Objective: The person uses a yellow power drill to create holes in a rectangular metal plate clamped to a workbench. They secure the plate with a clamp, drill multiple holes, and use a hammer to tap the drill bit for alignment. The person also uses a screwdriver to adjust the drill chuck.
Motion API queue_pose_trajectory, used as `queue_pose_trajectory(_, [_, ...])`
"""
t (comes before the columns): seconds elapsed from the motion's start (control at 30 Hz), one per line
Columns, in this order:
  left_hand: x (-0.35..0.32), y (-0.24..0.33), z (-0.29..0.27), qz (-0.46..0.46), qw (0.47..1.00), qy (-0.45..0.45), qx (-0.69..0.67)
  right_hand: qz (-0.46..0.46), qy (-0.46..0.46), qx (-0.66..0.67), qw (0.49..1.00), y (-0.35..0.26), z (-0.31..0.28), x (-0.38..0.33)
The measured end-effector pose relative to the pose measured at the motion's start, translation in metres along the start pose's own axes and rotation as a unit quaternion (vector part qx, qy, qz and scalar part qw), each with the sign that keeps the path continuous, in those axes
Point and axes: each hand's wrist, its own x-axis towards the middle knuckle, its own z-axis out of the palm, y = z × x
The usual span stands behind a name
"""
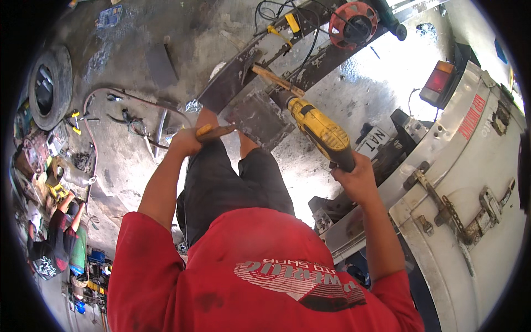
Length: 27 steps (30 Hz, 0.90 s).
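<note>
In my right hand (358, 176) is a yellow-and-black power tool (321, 126), gripped at its black rear end. Its front points up and left, close to a wooden strip (278, 80) beside a dark steel beam (221, 88). What is fitted to its front end I cannot make out. My left hand (187, 141) is closed round a brown, flat-looking piece with an orange part (204, 130), its kind unclear. This piece is held above my knees. Beyond it, a dark, worn metal plate (261, 119) lies against the beam.
On the right stands a white vehicle (470, 166) with a red tail light (440, 83). A red cable reel (354, 25) and black cables are at the far beam. At left are a tyre (51, 88), a hose (94, 138), scattered tools and another person (58, 238).
</note>
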Motion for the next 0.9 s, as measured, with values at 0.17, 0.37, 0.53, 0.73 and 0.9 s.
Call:
queue_pose_trajectory(0.17, [0.011,-0.003,0.015,0.013,0.999,0.044,-0.014,-0.022,-0.016,-0.020,0.999,0.029,0.027,0.004])
queue_pose_trajectory(0.37, [0.024,-0.006,0.031,-0.003,0.999,0.030,0.009,-0.062,0.016,-0.007,0.998,0.060,0.072,-0.001])
queue_pose_trajectory(0.53, [0.041,-0.018,0.049,-0.003,0.999,-0.006,-0.049,-0.035,0.019,-0.026,0.999,0.058,0.084,-0.002])
queue_pose_trajectory(0.73, [0.042,-0.023,0.059,0.014,0.996,-0.001,-0.084,-0.034,0.022,-0.012,0.999,0.056,0.085,0.003])
queue_pose_trajectory(0.9, [0.038,-0.018,0.052,-0.005,0.995,-0.031,-0.092,-0.039,0.010,-0.037,0.999,0.034,0.085,0.009])
